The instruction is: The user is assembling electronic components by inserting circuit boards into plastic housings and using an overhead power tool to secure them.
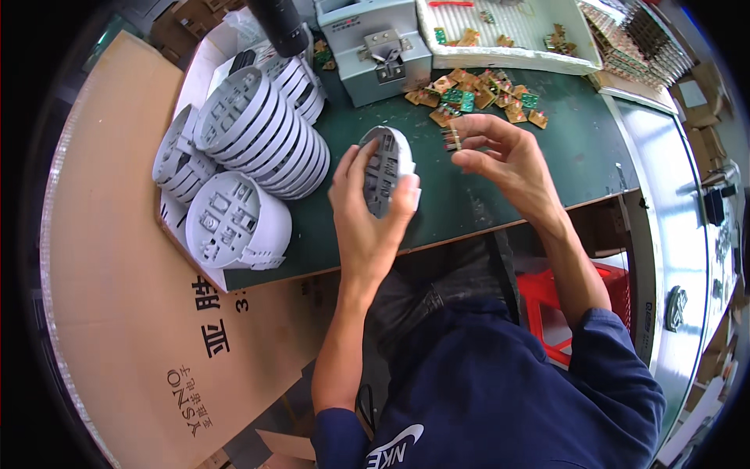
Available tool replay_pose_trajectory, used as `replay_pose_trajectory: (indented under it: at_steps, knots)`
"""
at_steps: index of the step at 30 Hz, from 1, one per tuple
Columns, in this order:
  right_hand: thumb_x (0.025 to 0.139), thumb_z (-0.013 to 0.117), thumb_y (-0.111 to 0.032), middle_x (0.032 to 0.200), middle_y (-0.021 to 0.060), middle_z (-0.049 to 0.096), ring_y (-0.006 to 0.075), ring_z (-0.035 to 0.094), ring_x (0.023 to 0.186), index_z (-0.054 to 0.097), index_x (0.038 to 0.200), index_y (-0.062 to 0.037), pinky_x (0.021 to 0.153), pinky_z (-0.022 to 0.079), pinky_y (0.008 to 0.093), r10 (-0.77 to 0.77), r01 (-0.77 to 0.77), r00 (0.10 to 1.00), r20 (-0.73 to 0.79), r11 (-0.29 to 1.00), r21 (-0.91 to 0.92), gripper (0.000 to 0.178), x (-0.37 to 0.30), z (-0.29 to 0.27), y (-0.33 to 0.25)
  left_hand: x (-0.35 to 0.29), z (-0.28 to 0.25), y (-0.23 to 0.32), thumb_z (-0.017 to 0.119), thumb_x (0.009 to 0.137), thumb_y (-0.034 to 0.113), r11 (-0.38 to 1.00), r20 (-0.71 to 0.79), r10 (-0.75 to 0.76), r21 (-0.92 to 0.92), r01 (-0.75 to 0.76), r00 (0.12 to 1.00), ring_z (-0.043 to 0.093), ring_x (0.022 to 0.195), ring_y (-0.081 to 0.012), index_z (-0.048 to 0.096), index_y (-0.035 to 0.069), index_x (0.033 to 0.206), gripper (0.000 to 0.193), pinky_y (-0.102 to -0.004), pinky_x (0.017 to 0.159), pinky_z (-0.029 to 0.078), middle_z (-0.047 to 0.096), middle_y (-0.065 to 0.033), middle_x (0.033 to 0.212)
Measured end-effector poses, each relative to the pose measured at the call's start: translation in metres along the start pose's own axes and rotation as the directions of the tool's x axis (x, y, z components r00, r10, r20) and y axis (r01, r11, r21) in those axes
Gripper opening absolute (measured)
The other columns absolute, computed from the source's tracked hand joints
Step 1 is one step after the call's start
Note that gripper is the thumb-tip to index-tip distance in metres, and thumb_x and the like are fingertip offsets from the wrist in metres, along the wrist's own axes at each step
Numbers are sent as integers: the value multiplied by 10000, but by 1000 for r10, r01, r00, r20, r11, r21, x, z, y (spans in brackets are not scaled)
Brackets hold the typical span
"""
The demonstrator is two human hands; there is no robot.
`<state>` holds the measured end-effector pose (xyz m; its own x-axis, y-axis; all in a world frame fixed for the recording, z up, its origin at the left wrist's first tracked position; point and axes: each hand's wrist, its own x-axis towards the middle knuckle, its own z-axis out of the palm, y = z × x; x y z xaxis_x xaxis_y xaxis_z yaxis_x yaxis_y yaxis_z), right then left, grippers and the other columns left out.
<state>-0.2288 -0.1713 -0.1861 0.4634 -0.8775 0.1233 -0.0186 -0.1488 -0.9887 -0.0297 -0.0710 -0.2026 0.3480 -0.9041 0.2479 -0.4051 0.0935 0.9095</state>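
In my left hand (pixel 362 211) is a round pale-grey plastic housing (pixel 380 176), tilted on edge, its inner side with several raised cut-outs facing partly right. The thumb lies on its right rim and the fingers reach over its left side. My right hand (pixel 504 160) is to the right of it, apart from the housing, pinching a small circuit board with metal pins (pixel 451 139) between thumb and fingertips. Just beyond that hand lies a loose heap of small copper-coloured and green circuit boards (pixel 488 92) on the green work surface (pixel 574 144).
Stacks of similar grey housings (pixel 266 133) stand at the left, with one housing (pixel 226 219) near the front edge. A grey metal machine (pixel 375 59) is at the back, beside a white foam tray (pixel 519 59) holding boards. A red stool (pixel 547 305) sits below the table.
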Motion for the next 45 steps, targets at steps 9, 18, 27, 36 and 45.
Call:
replay_pose_trajectory:
  at_steps: [9, 18, 27, 36, 45]
  knots:
    - [919, 777, -48, 1151, 8, 695, 91, 650, 976, 687, 1238, -40, 837, 556, 257, 27, -40, 993, 117, 993, 109, 331, 10, 0, -9, -10, 27, -6, 802, 804, 603, 759, 3, 236, 624, -186, 972, 408, 1333, -514, 502, 3, 1451, 931, -608, 1092, 330, 378, -383, 1513]
    - [880, 793, -2, 1190, 31, 706, 94, 645, 1034, 705, 1208, -21, 893, 560, 261, -32, 31, 980, 196, 999, 9, 340, 8, 10, -10, 2, 0, 12, 740, 959, 160, 941, -19, 292, 183, -284, 956, 621, 1201, -300, 726, 59, 1209, 270, -403, 1022, 478, 663, -138, 1319]
    - [859, 785, -106, 1129, 139, 720, 272, 703, 898, 723, 1218, -51, 830, 574, 367, -252, 330, 944, 212, 721, -609, 369, 31, 20, -14, 0, -11, -20, 916, 719, 438, 840, 129, 225, 476, -259, 966, 381, 1434, -428, 426, -26, 1509, 1040, -506, 1157, 376, 378, -249, 1577]
    - [853, 783, -120, 1089, 168, 714, 336, 710, 957, 722, 1174, -27, 844, 566, 428, -178, 308, 951, 254, 639, -705, 340, 40, 38, -3, -7, 18, -17, 921, 710, 439, 869, -11, 223, 456, -194, 975, 472, 1228, -447, 445, -57, 1450, 1011, -535, 1038, 454, 429, -260, 1444]
    - [848, 773, -83, 1107, 172, 719, 376, 701, 950, 716, 1184, -18, 835, 562, 429, -208, 367, 930, 302, 554, -748, 348, 45, 40, -1, -7, 27, -12, 887, 735, 488, 812, -68, 265, 553, -185, 962, 495, 1136, -409, 579, 7, 1359, 846, -500, 987, 467, 478, -259, 1392]
